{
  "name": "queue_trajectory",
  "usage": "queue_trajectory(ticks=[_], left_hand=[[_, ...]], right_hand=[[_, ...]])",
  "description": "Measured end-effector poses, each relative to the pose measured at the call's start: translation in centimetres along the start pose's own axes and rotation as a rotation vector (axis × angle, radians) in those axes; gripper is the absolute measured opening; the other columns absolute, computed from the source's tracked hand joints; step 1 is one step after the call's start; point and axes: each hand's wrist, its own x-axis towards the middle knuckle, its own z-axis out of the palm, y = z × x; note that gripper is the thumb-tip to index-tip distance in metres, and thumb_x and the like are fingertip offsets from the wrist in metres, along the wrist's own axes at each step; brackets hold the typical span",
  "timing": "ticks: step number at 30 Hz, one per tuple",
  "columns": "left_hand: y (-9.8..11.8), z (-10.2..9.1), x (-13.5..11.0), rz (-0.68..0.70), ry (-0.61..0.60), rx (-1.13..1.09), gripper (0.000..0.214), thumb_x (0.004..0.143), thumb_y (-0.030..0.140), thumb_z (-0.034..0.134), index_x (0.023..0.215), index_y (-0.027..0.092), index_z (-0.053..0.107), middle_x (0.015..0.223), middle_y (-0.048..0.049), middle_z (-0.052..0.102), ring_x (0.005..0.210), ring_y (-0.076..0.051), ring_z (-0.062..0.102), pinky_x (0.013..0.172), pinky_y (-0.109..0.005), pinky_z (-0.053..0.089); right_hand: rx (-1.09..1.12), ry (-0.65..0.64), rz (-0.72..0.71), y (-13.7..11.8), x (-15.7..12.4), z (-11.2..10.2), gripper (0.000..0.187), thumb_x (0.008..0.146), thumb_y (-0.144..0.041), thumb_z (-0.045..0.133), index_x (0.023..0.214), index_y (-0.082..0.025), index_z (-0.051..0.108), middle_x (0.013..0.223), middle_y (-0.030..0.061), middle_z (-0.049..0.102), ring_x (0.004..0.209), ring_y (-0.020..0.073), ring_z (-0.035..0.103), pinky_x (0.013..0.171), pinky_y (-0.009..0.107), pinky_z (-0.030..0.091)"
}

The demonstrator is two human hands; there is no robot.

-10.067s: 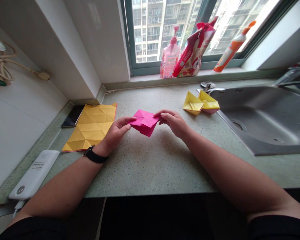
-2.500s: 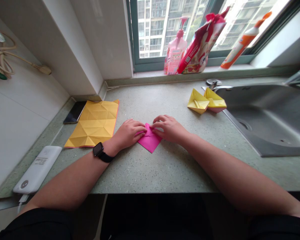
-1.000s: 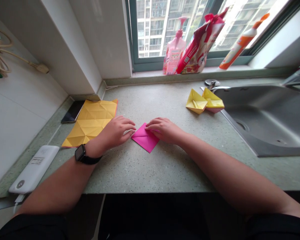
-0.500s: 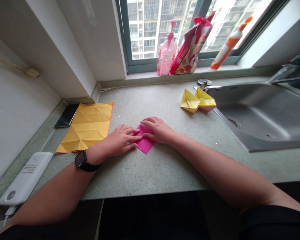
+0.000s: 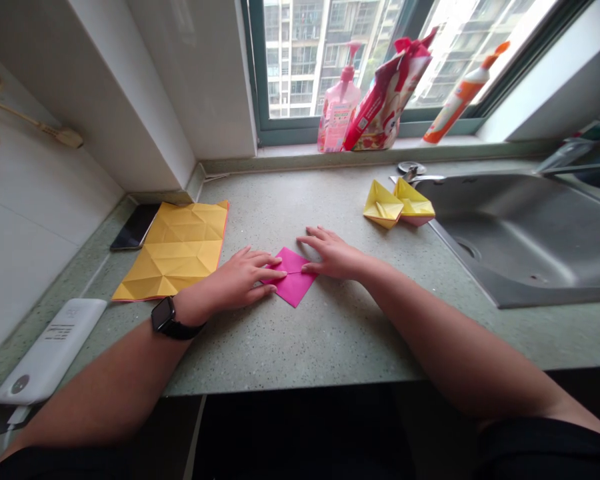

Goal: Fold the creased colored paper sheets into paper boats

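Note:
A folded magenta sheet of origami paper (image 5: 295,288) lies flat on the counter, one corner toward me, a seam running across its middle. My left hand (image 5: 243,277) rests on its left part with the fingers spread and the tips on the paper. At the right corner, the thumb of my right hand (image 5: 335,253) touches the paper, while its other fingers reach out beyond the edge, apart from each other. Left of my left hand lies a creased yellow paper sheet (image 5: 185,233). Two yellow folded paper boats (image 5: 383,203) stand by the sink, beyond my right hand.
On the left of the counter (image 5: 290,360) are a dark phone (image 5: 134,227) and a white power bank (image 5: 55,347) with a cable. A steel sink (image 5: 540,233) is at right. A pink pump bottle (image 5: 337,117), a red bag (image 5: 385,100) and an orange-white bottle (image 5: 457,97) stand on the windowsill.
My right hand has slid to the right along the paper, uncovering its upper corner and middle seam. The left hand stays on the paper. The view has shifted slightly.

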Motion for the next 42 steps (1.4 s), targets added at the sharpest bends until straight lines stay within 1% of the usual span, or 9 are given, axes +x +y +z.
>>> queue_trajectory(ticks=[7, 11, 19, 23, 27, 30, 33, 37, 42], left_hand=[[-0.3, -0.1, 0.1, -0.029, 0.039, -0.005, 0.025, 0.109, 0.029, 0.065, 0.127, 0.034, 0.082, 0.153, -0.0060, 0.071, 0.145, -0.028, 0.063, 0.131, -0.063, 0.035], [-0.5, -0.4, 0.1, -0.027, 0.032, -0.025, 0.023, 0.111, 0.032, 0.063, 0.116, 0.030, 0.085, 0.149, -0.0070, 0.074, 0.140, -0.028, 0.067, 0.128, -0.061, 0.039], [-0.8, -1.9, -0.8, -0.086, 0.038, 0.048, 0.020, 0.105, 0.038, 0.069, 0.099, 0.035, 0.089, 0.141, -0.0022, 0.078, 0.143, -0.034, 0.061, 0.130, -0.069, 0.030], [-1.0, -2.3, -1.0, -0.052, 0.058, 0.096, 0.022, 0.103, 0.037, 0.071, 0.092, 0.031, 0.089, 0.131, -0.0034, 0.081, 0.127, -0.031, 0.068, 0.122, -0.060, 0.043], [-1.0, -1.6, -0.3, -0.054, 0.228, 0.144, 0.032, 0.107, 0.039, 0.064, 0.086, 0.024, 0.083, 0.106, -0.0066, 0.082, 0.101, -0.026, 0.071, 0.103, -0.047, 0.054], [-0.6, -0.6, 0.4, -0.131, 0.305, 0.144, 0.030, 0.106, 0.046, 0.068, 0.095, 0.021, 0.078, 0.104, -0.0091, 0.078, 0.097, -0.026, 0.069, 0.091, -0.042, 0.055], [-0.4, 0.2, 0.8, -0.167, 0.295, 0.113, 0.026, 0.101, 0.045, 0.076, 0.101, 0.020, 0.073, 0.111, -0.0101, 0.075, 0.102, -0.027, 0.068, 0.093, -0.042, 0.055], [-0.5, 0.6, 0.9, -0.201, 0.272, 0.091, 0.022, 0.098, 0.040, 0.079, 0.100, 0.020, 0.070, 0.118, -0.0108, 0.073, 0.108, -0.029, 0.067, 0.098, -0.046, 0.056], [-1.0, 1.2, 0.9, -0.237, 0.299, 0.043, 0.025, 0.097, 0.041, 0.079, 0.105, 0.021, 0.068, 0.117, -0.0100, 0.073, 0.111, -0.030, 0.067, 0.101, -0.048, 0.057]], right_hand=[[0.013, -0.026, -0.002, 2.6, -0.5, -1.5, 0.085, 0.085, -0.056, 0.091, 0.161, -0.033, 0.061, 0.177, 0.0142, 0.045, 0.164, 0.0448, 0.039, 0.132, 0.067, 0.037], [0.031, -0.056, 0.015, 2.7, -0.7, -2.4, 0.088, 0.082, -0.056, 0.092, 0.161, -0.033, 0.062, 0.176, 0.0136, 0.048, 0.165, 0.0431, 0.038, 0.133, 0.064, 0.037], [0.029, -0.042, -0.001, 2.8, -0.7, -2.3, 0.086, 0.082, -0.054, 0.092, 0.159, -0.033, 0.063, 0.174, 0.0132, 0.050, 0.164, 0.0418, 0.041, 0.133, 0.063, 0.039], [0.026, -0.027, -0.005, 2.9, -0.6, -2.1, 0.084, 0.081, -0.052, 0.093, 0.158, -0.034, 0.065, 0.173, 0.0134, 0.051, 0.163, 0.0419, 0.043, 0.132, 0.063, 0.040], [0.036, -0.023, -0.015, 3.0, -0.7, -2.0, 0.082, 0.083, -0.050, 0.093, 0.158, -0.032, 0.065, 0.174, 0.0150, 0.049, 0.162, 0.0437, 0.044, 0.131, 0.066, 0.040], [0.038, -0.016, -0.021, 2.8, -0.7, -2.2, 0.079, 0.083, -0.049, 0.093, 0.156, -0.033, 0.067, 0.173, 0.0145, 0.051, 0.161, 0.0444, 0.045, 0.130, 0.067, 0.041], [0.052, -0.015, -0.041, 1.7, -0.6, -2.5, 0.067, 0.085, -0.047, 0.092, 0.148, -0.035, 0.073, 0.167, 0.0138, 0.058, 0.158, 0.0431, 0.050, 0.129, 0.067, 0.043], [0.108, 0.023, -0.060, -0.8, -0.4, -2.5, 0.033, 0.095, -0.043, 0.084, 0.126, -0.034, 0.084, 0.153, 0.0121, 0.069, 0.148, 0.0367, 0.061, 0.126, 0.062, 0.047], [0.174, 0.114, -0.051, -2.8, -0.2, -1.6, 0.006, 0.097, -0.033, 0.080, 0.100, -0.029, 0.084, 0.142, 0.0099, 0.074, 0.133, 0.0317, 0.070, 0.120, 0.058, 0.053]])
